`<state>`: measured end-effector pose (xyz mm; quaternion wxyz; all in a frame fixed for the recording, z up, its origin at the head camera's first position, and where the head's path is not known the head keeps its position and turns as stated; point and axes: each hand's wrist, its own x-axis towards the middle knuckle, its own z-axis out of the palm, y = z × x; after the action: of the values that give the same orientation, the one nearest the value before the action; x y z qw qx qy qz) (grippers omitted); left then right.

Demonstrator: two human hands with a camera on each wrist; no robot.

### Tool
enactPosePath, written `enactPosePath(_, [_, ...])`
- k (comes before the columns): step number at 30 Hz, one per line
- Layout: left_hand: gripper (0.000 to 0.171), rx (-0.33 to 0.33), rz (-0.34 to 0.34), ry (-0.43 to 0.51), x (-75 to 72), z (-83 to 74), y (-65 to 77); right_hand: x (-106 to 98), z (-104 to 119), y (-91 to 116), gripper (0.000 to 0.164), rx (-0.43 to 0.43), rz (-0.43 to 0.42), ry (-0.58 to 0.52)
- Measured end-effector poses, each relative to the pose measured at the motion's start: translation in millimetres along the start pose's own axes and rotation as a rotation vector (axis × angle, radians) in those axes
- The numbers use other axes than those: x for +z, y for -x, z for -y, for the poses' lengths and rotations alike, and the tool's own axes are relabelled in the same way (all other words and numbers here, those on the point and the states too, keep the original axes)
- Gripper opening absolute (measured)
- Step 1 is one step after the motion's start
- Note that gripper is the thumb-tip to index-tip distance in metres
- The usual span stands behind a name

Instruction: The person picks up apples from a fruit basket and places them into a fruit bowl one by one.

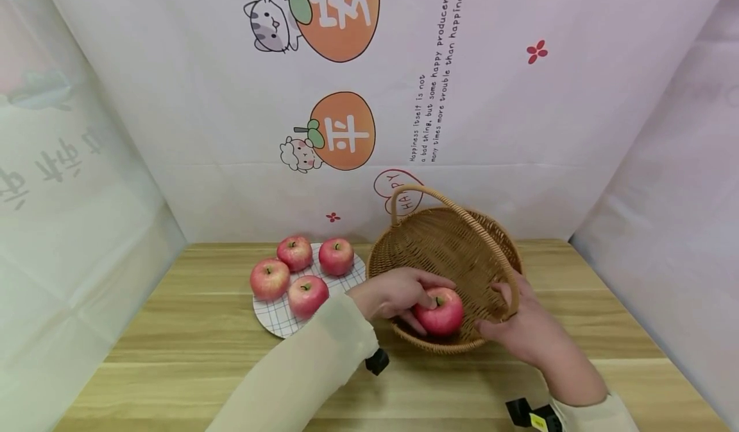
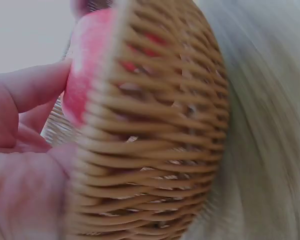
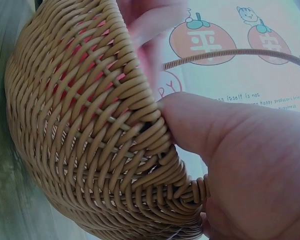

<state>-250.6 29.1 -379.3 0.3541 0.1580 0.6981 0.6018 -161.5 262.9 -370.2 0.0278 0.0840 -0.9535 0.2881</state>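
Note:
A red apple (image 1: 441,316) is inside the brown wicker basket (image 1: 427,242), near its front rim. My left hand (image 1: 398,294) reaches over the basket's left front edge and grips the apple, thumb and fingers around it. In the left wrist view the basket wall (image 2: 150,130) covers part of that apple (image 2: 87,65). On the basket's right side, my right hand (image 1: 528,323) holds the rim beside the foot of the arched handle (image 1: 462,214). The right wrist view shows its thumb (image 3: 190,122) pressed on the woven rim, with red showing through the weave.
Left of the basket lies a round plate (image 1: 271,316) with a blue grid pattern, bearing several red apples (image 1: 308,296). Both stand on a wood-grain table (image 1: 190,329). A printed white cloth (image 1: 485,98) hangs behind, and pale cloth sides flank the table.

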Motion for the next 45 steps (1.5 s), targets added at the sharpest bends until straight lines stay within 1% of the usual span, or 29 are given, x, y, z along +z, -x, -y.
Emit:
enactPosePath(3, [0.047,0.014,0.046,0.054,-1.9,-7.9,14.5,0.0,0.5,0.4,0.081,0.036,0.007,-0.029])
enactPosePath(6, [0.049,0.022,0.082,0.080,-9.8,-14.9,32.9,-0.1,0.8,0.4,0.081,0.040,0.011,-0.048])
enactPosePath(10, [0.051,0.041,0.098,0.098,-27.5,-22.4,59.9,-0.6,0.8,-0.5,0.084,0.038,0.037,-0.061])
enactPosePath(14, [0.053,0.047,0.088,0.067,-50.0,-28.3,86.4,-1.6,0.5,-1.0,0.087,0.064,0.070,-0.080])
enactPosePath(16, [0.053,0.063,0.072,0.040,-62.9,-30.4,97.9,-2.1,-0.2,-1.3,0.087,0.071,0.078,-0.079])
enactPosePath(19, [0.053,0.074,0.022,0.032,-82.3,-32.8,112.7,-2.7,-1.1,-1.1,0.087,0.072,0.074,-0.063])
enactPosePath(21, [0.053,0.067,-0.031,0.035,-94.6,-33.9,121.3,-3.2,-2.0,-1.4,0.088,0.072,0.073,-0.051])
enactPosePath(23, [0.053,0.046,-0.078,0.040,-105.5,-34.8,128.2,-3.6,-2.8,-1.6,0.089,0.073,0.069,-0.041])
enactPosePath(24, [0.054,0.039,-0.097,0.029,-110.3,-35.0,130.7,-3.8,-3.3,-1.8,0.090,0.074,0.068,-0.038])
enactPosePath(26, [0.055,0.020,-0.125,0.019,-119.3,-35.2,133.2,-4.0,-3.7,-1.8,0.091,0.075,0.067,-0.032])
enactPosePath(29, [0.055,-0.005,-0.153,0.012,-129.8,-32.9,131.9,-4.0,-4.2,-1.7,0.092,0.075,0.070,-0.023])
enactPosePath(32, [0.055,-0.028,-0.197,0.016,-137.4,-26.5,126.5,-3.6,-4.1,-1.5,0.093,0.077,0.080,-0.022])
enactPosePath(35, [0.054,-0.048,-0.259,-0.007,-141.8,-17.2,118.6,-3.2,-4.4,-2.0,0.093,0.079,0.083,-0.023])
enactPosePath(38, [0.053,-0.058,-0.319,-0.027,-142.9,-7.8,109.2,-2.6,-4.0,-2.3,0.093,0.079,0.078,-0.025])
enactPosePath(40, [0.054,-0.064,-0.345,-0.014,-141.8,-3.2,102.8,-2.3,-3.5,-1.9,0.092,0.077,0.072,-0.026])
enactPosePath(42, [0.054,-0.064,-0.354,0.015,-139.3,-0.6,96.8,-2.3,-3.3,-1.5,0.092,0.075,0.069,-0.024])
enactPosePath(45, [0.052,-0.068,-0.339,0.038,-134.9,0.5,88.3,-2.4,-3.1,-0.9,0.092,0.068,0.060,-0.023])
